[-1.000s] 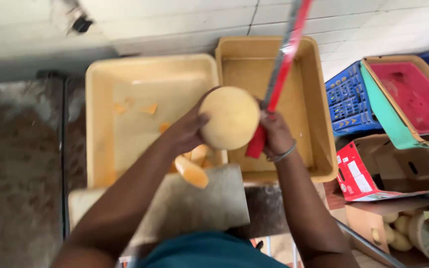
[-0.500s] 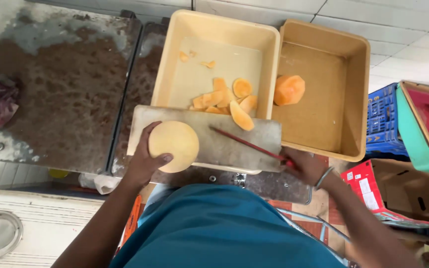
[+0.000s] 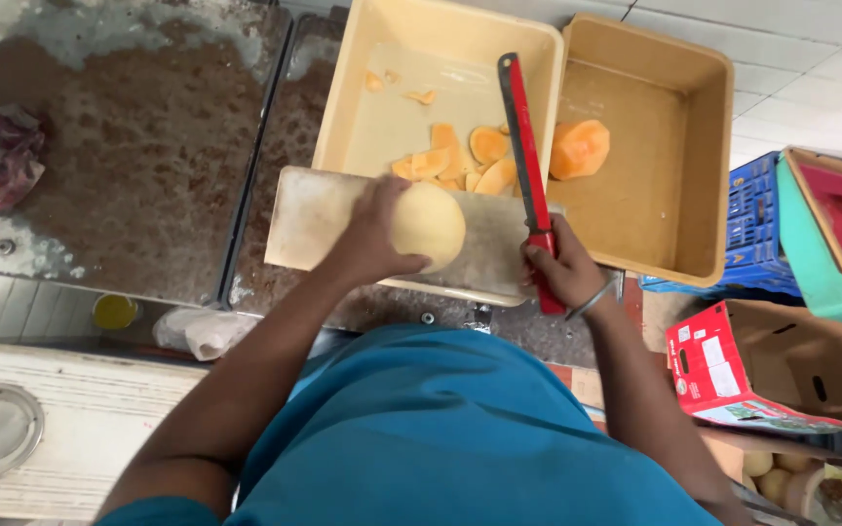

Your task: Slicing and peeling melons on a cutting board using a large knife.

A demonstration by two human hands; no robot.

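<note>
- The peeled pale melon sits on my cutting board, centre of the frame.
- My left hand cups its left side, fingers wrapped on.
- My right hand is clenched round the red-handled knife, blade pointing to the top of the frame.
- Above the board, a cream tray holds orange slices.
- To the right, the tan tub holds an orange chunk.

Left hand steadies peeled melon on cutting board. Right hand grips red-handled knife, blade over pale tray; peelings, apparently, inside.
</note>
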